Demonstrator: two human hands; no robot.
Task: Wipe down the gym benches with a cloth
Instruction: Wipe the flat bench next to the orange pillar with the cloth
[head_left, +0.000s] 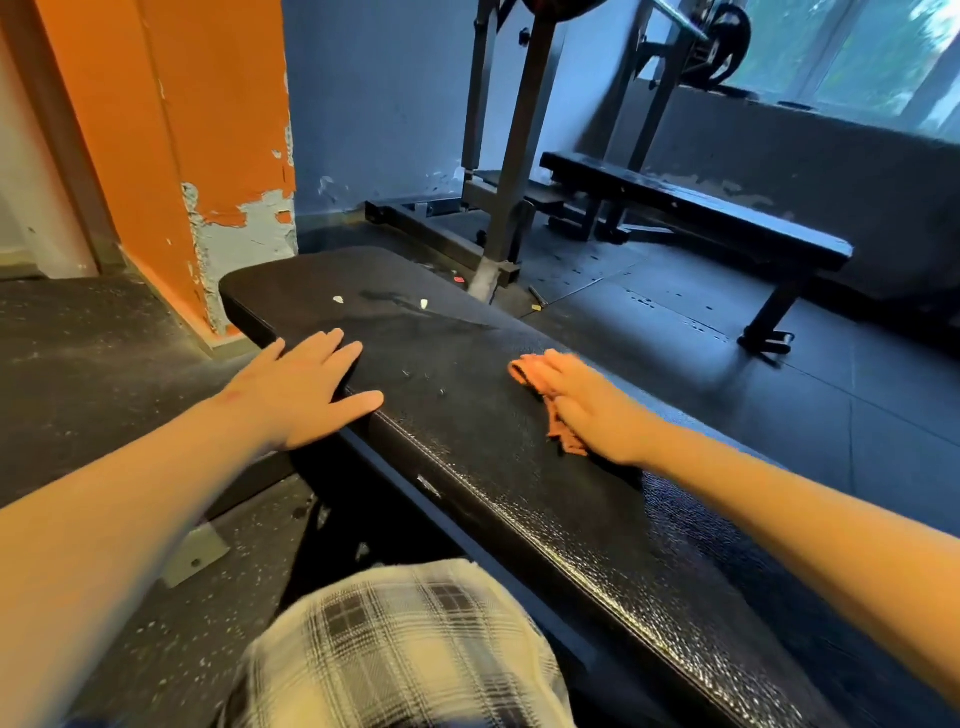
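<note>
A black padded gym bench (467, 441) runs from the near right to the far left in front of me. My left hand (306, 389) rests flat on its left edge with fingers straight. My right hand (587, 405) presses an orange cloth (558, 415) flat against the pad near the right edge; the cloth pokes out ahead of and under the fingers. Small white scraps (423, 304) and a damp streak lie on the far end of the pad.
A second black bench (727, 218) stands at the back right beside a grey rack upright (514, 156) with a barbell. An orange pillar (208, 156) with peeling paint stands at the far left. Dark rubber floor surrounds the bench. My plaid-clad knee (405, 649) is below.
</note>
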